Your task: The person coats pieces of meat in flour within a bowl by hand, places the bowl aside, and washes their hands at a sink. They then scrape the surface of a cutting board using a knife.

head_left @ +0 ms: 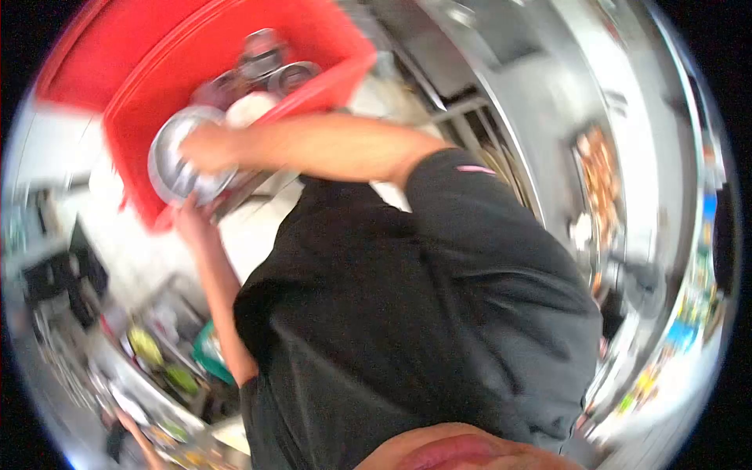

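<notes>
A shiny metal bowl (166, 160) is tilted at the near left corner of a large red bin (129, 164). My left hand (193, 218) grips the bowl's lower rim from below. Inside the bowl is my right hand (210, 149), its fingers curled and blurred by motion; whatever they hold, if anything, is hidden. In the bin beyond the bowl lie metal containers (262, 55) and a pale rounded thing (251, 108), too blurred to name.
A steel counter with a tray of brownish food (599, 188) runs along the right. At lower left stand containers with green and yellow contents (149, 345). Another person's arm (137, 439) shows at the bottom left. Pale floor (262, 227) lies beneath the bin.
</notes>
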Motion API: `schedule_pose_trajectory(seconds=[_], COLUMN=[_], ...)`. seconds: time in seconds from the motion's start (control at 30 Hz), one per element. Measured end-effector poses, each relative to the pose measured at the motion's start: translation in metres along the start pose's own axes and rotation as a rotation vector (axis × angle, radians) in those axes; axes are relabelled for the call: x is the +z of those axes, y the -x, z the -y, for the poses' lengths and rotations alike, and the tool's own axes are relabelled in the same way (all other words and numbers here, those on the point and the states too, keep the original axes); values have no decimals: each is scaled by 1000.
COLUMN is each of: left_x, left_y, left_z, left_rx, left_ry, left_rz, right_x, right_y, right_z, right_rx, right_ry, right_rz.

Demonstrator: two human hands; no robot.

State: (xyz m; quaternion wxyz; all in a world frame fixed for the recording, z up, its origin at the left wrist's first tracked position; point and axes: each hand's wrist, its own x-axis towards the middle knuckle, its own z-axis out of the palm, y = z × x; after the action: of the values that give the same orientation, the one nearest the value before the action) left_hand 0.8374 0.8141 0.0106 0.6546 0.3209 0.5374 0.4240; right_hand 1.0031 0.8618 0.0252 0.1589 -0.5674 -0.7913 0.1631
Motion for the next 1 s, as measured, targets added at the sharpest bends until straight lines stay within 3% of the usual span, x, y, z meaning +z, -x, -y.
schedule_pose_trajectory(seconds=[0.03, 0.07, 0.17, 0.23, 0.3, 0.33, 0.43, 0.53, 0.57, 0.6, 0.63, 0.67, 0.77, 0.8, 0.83, 0.9, 0.97, 1.0], left_x=[-10, 5, -11, -9, -10, -27, 5, 19, 33, 18, 19, -5, 33, 36, 17, 29, 28, 28], left_y=[-10, 1, -8, -13, -27, -46, -20, -18, -6, -28, -22, -49, -5, -5, -18, -13, -15, -18], left_z=[7, 6, 7, 4, 10, 16, 5, -2, -14, -6, -14, 4, -26, -28, -18, -29, -29, -28], left_rx=[6, 80, 19, -1, 22, -22, -1, 37, -112, -109, -205, -116, -15, 29, 28, 25, 34, 54], left_ry=[2, 45, -32, -83, -127, -162, -121, -113, -82, -105, -144, -61, 0, 138, 149, 148, 161, 171], left_rz=[97, 53, -1, 61, -111, 43, -56, 9, 27, -36, 61, 20, -42, 4, -107, -171, -172, -180], right_x=[0, 37, 47, 33, 23, 18, 10, -6, -7, -23, -28, -59, -89, -93, -97, -147, -116, -118], right_y=[18, 16, 27, 40, 31, 27, 12, 8, -1, 5, 4, 11, -4, -16, -26, -28, -60, -68], right_z=[16, 12, 31, 36, 26, 19, 0, -16, -20, -24, -26, -15, -3, -2, 1, 17, -3, -5], right_rx=[105, 154, 83, 194, 149, 128, 175, 114, 63, -4, -44, -67, 23, -62, -142, -53, -313, -315], right_ry=[61, -87, -205, -323, -298, -284, -290, -260, -247, -327, -277, -230, -156, -92, -66, 47, 133, 123], right_rz=[-11, -192, -303, -253, -50, 53, 89, 17, -10, -19, -121, -32, 15, 65, 151, 400, 229, 235])
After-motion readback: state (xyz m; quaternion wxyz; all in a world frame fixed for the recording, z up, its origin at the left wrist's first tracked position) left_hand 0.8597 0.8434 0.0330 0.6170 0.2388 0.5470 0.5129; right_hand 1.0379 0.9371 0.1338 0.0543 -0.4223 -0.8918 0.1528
